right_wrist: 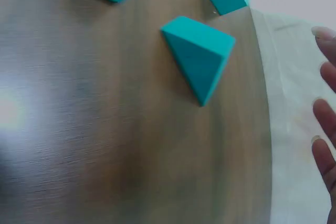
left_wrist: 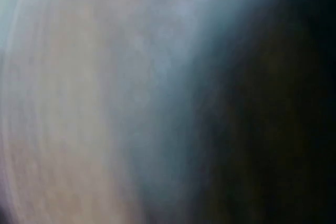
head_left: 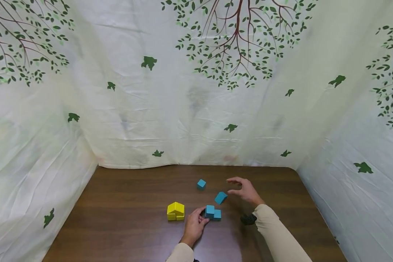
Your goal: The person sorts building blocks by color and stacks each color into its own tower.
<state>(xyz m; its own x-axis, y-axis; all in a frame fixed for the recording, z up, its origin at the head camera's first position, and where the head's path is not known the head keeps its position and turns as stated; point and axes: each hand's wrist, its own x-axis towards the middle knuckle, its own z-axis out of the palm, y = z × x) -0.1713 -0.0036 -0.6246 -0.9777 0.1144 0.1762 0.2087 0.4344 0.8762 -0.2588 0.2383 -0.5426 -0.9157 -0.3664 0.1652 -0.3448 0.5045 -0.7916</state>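
My left hand (head_left: pixel 194 226) is at the left side of two blue blocks set side by side, its index finger and thumb holding the taller-looking blue cube (head_left: pixel 210 210). Against that cube's right side sits the second blue block (head_left: pixel 217 215). Just behind them lies a blue triangular block (head_left: pixel 221 197), its wedge shape plain in the right wrist view (right_wrist: pixel 197 56). Beyond it, toward the table's far edge, is a small blue cube (head_left: pixel 201 184). My right hand (head_left: pixel 246 191) hovers right of the triangular block, fingers spread and holding nothing. The left wrist view is blurred.
Left of my left hand stands a yellow block group (head_left: pixel 175 210) with a roof-shaped piece on top. Everything lies on a brown wooden table (head_left: pixel 134 233). White cloth (head_left: pixel 196 120) printed with leaves and branches hangs behind and at both sides.
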